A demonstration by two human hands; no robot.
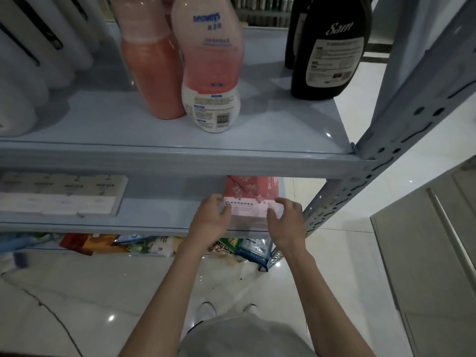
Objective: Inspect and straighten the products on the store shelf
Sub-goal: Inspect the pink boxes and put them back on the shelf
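A: where was the box?
B: pink box sat on the middle shelf, far right end, just beside the upright post, partly tucked under the upper shelf.
A: hands?
B: one at each front corner. left hand held the left edge, thumb on the front face, fingers round the side. right hand had its fingers spread and bent over the right corner. too blurry to tell if it gripped.
A: why both sides?
B: my read: bracketing it lets you square it to the shelf lip without it twisting. the post crowds the right side, hence the reach over the corner.
A: anything else?
B: flat white packs at the left, well apart. up top, the pink lotion bottle had its barcode side facing out. probably needs turning.
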